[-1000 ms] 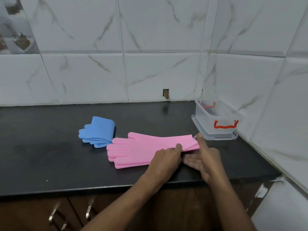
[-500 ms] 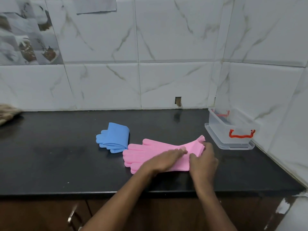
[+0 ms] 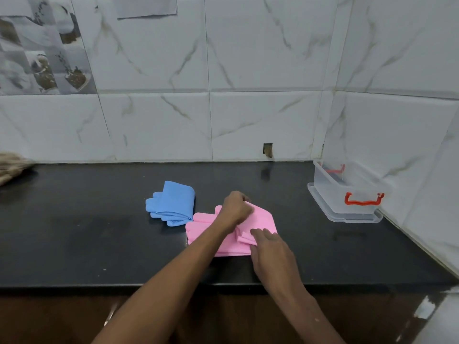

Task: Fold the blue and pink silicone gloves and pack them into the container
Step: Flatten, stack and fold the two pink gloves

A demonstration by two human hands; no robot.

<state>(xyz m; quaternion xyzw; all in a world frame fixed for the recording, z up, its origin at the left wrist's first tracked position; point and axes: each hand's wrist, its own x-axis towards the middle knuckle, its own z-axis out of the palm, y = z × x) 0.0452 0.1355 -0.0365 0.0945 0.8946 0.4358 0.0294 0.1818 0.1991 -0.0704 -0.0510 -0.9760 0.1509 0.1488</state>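
On the shiny black surface (image 3: pixel 74 232), the soft blue gloves (image 3: pixel 173 204) lie folded at the left. Beside them, the left hand (image 3: pixel 234 207) pinches the smooth pink gloves (image 3: pixel 260 219); the right hand (image 3: pixel 270 252) presses them flat. Far right stands the clear plastic container (image 3: pixel 347 192) with red handles.

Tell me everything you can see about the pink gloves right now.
The pink gloves look like soft matte silicone, lying on the black countertop just right of the folded blue gloves. They are partly folded, the cuff end doubled over toward the fingers. The left hand pinches the folded edge; the right hand presses on the near side.
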